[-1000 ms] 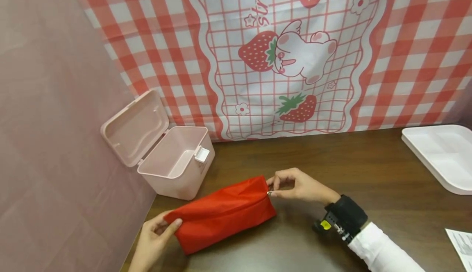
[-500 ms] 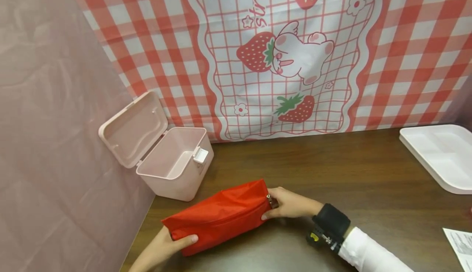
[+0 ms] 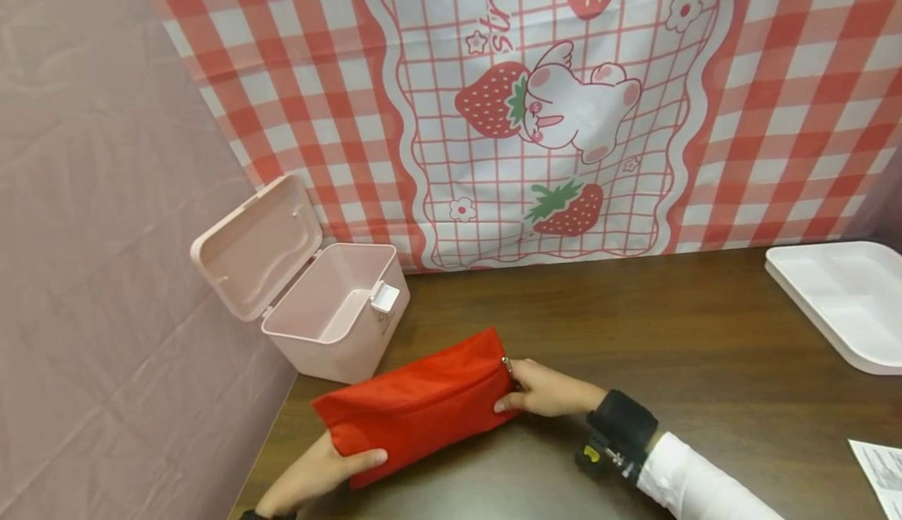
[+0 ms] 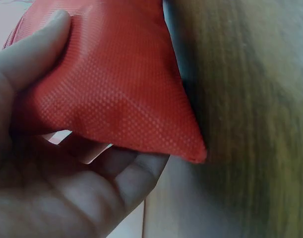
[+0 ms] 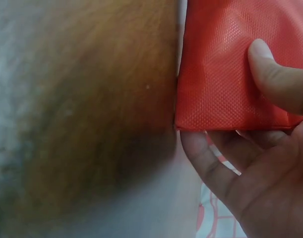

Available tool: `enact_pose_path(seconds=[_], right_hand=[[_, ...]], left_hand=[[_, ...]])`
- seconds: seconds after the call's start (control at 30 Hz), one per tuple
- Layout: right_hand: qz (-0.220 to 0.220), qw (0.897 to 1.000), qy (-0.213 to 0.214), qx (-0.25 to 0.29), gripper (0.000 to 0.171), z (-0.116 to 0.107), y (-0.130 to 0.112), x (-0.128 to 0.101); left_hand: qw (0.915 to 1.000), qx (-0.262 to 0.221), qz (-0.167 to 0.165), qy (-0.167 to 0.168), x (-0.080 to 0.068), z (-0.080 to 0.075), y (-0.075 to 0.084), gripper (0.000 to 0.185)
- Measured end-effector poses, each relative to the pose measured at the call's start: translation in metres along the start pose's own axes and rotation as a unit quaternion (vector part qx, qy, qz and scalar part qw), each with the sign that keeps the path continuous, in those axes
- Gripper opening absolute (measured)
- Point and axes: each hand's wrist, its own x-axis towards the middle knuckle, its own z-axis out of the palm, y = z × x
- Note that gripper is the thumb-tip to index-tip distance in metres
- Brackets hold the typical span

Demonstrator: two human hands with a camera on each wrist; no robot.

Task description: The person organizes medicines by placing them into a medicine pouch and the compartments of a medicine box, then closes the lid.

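Observation:
A red zippered pouch (image 3: pixel 423 410) is held between both hands over the near part of the table. My left hand (image 3: pixel 320 465) grips its left end, thumb on the front face and fingers behind. At the other end my right hand (image 3: pixel 546 389) grips the pouch the same way, beside the small metal zipper pull (image 3: pixel 506 364). The left wrist view has the textured fabric (image 4: pixel 116 89) under the thumb, with a lower corner pointing out past the fingers. In the right wrist view the thumb presses the pouch's face (image 5: pixel 220 74), and the fingers curl behind its edge.
A pink box (image 3: pixel 338 332) with its lid (image 3: pixel 261 246) swung up stands behind the pouch on the left. A white divided tray (image 3: pixel 846 301) lies at the right, and a printed sheet (image 3: pixel 881 469) nearer. A checked cloth (image 3: pixel 338 97) hangs behind the wooden table (image 3: pixel 634 324).
My right hand has gone from pinching the zipper pull to gripping the pouch's right end. My left hand has shifted lower around the left end, and the pouch has tilted slightly.

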Motion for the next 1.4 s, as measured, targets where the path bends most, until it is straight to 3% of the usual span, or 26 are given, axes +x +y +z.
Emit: enact_pose_path(seconds=[0.13, 0.27, 0.43, 0.53, 0.67, 0.7, 0.73, 0.8, 0.93, 0.97, 1.07, 1.17, 1.27, 1.4], right_hand=[[-0.005, 1.000, 0.010, 0.008, 0.034, -0.005, -0.003, 0.003], [-0.001, 0.999, 0.038, 0.031, 0.043, -0.012, -0.008, 0.012], [0.020, 0.992, 0.096, 0.085, 0.034, -0.021, -0.019, 0.032], [0.023, 0.984, 0.140, 0.106, 0.033, -0.025, -0.025, 0.046], [0.022, 0.969, 0.209, 0.127, 0.032, -0.028, -0.035, 0.069], [0.021, 0.965, 0.227, 0.132, 0.031, -0.029, -0.038, 0.074], [0.016, 0.960, 0.245, 0.135, 0.031, -0.029, -0.041, 0.080], [0.004, 0.950, 0.277, 0.144, 0.031, -0.029, -0.048, 0.092], [-0.024, 0.927, 0.326, 0.185, 0.034, -0.026, -0.059, 0.117], [-0.027, 0.921, 0.334, 0.198, 0.036, -0.025, -0.060, 0.123], [-0.029, 0.910, 0.342, 0.230, 0.046, -0.019, -0.065, 0.141], [-0.026, 0.914, 0.325, 0.240, 0.061, -0.011, -0.066, 0.156], [-0.033, 0.931, 0.285, 0.224, 0.072, -0.001, -0.064, 0.165], [-0.064, 0.954, 0.237, 0.174, 0.075, 0.010, -0.063, 0.170]], left_hand=[[1.0000, -0.004, -0.003, 0.005, 0.000, -0.003, 0.002, 0.053], [0.9970, -0.076, -0.007, -0.013, 0.001, -0.008, 0.004, 0.047], [0.9785, -0.204, -0.002, -0.028, -0.001, -0.015, 0.009, 0.053], [0.9709, -0.240, 0.001, -0.001, -0.003, -0.020, 0.013, 0.048], [0.9563, -0.289, 0.027, 0.030, -0.004, -0.027, 0.017, 0.037], [0.9519, -0.302, 0.039, 0.030, -0.003, -0.029, 0.018, 0.036], [0.9443, -0.320, 0.072, 0.020, -0.001, -0.032, 0.014, 0.034], [0.9339, -0.345, 0.090, 0.027, 0.001, -0.036, 0.017, 0.035], [0.9211, -0.375, 0.094, 0.049, 0.006, -0.046, 0.027, 0.037], [0.9224, -0.374, 0.071, 0.066, 0.005, -0.048, 0.035, 0.039], [0.9143, -0.391, 0.067, 0.081, 0.008, -0.055, 0.042, 0.038], [0.9044, -0.412, 0.064, 0.090, 0.012, -0.060, 0.046, 0.036], [0.8971, -0.426, 0.072, 0.093, 0.018, -0.064, 0.048, 0.036], [0.8855, -0.446, 0.083, 0.101, 0.028, -0.066, 0.048, 0.037]])
